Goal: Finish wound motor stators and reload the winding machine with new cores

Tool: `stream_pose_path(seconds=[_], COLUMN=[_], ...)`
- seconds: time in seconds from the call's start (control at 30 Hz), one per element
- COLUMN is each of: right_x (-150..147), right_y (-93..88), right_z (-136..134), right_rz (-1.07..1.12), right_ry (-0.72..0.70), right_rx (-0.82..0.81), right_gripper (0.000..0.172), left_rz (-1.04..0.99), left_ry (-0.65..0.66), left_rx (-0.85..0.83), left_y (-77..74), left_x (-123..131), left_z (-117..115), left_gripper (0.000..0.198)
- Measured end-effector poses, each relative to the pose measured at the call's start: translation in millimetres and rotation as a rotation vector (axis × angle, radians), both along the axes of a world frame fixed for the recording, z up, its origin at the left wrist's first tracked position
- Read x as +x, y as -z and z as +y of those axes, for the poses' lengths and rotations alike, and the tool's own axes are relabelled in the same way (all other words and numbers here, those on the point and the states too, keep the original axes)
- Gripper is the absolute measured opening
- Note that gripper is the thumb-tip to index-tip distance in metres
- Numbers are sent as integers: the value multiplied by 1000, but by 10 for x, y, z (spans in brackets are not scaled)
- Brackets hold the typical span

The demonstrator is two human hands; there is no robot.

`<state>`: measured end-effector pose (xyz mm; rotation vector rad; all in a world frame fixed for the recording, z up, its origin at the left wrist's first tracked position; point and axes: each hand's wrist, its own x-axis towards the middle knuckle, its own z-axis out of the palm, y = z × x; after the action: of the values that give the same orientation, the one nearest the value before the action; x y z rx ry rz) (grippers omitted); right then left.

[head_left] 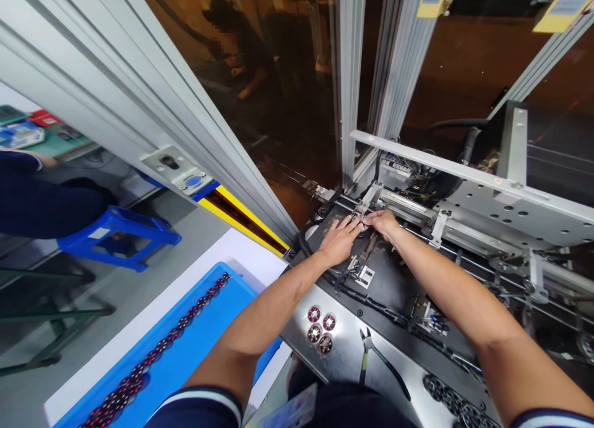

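Both my hands reach into the machine, over a dark fixture plate (374, 258). My left hand (340, 239) lies over a fixture with its fingers stretched out and its fingertips close to a small, shiny round part. Just to its right, my right hand (384, 225) has its fingers pinched together at the same part, and what they hold is too small to make out. Nearer to me, several small motor stators (329, 321) with red and copper windings sit on the metal ledge (341, 369). Beside them lie side cutters (365, 352) with green and black handles.
A blue tray (192, 335) at lower left carries rows of stators (153, 357). Dark round parts (448, 394) line the ledge at lower right. Aluminium posts (352, 88), a rail (464, 168) and cables (371, 301) surround the work spot. A person sits on a blue stool (116, 230) at left.
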<state>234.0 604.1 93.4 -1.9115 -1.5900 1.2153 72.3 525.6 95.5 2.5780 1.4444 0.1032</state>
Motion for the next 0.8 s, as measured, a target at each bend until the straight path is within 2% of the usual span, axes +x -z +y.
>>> stream_pose_path(seconds=[0.1, 0.17, 0.27, 0.33, 0.43, 0.5, 0.63, 0.8], right_x=[102, 342, 970, 1443, 1945, 2047, 1852, 1646], right_y=[-252, -478, -775, -859, -751, -573, -261, -130], right_z=[-203, -489, -1057, -1395, -1660, -1669, -1495, -1362], right_rz=[-34, -46, -86, -171, -315, -370, -420, -451], right_ry=[-90, -184, -325, -330, -315, -376, -543, -589], right_rx=[132, 249, 382, 438, 500, 535, 586, 543], right_gripper=[33, 33, 30, 26, 20, 19, 20, 23], left_rz=[26, 35, 29, 13, -22, -47, -126, -286], left_ry=[-9, -13, -7, 9, 38, 44, 2, -69], left_rx=[-7, -15, -36, -51, -61, -59, 3, 184], left_y=[-27, -41, -39, -23, -9, -35, -224, -602], left_x=[12, 10, -7, -25, -51, -62, -79, -39], left_z=[-13, -23, -28, -19, 6, 13, -74, -508], left_gripper=[70, 72, 75, 76, 76, 76, 75, 65])
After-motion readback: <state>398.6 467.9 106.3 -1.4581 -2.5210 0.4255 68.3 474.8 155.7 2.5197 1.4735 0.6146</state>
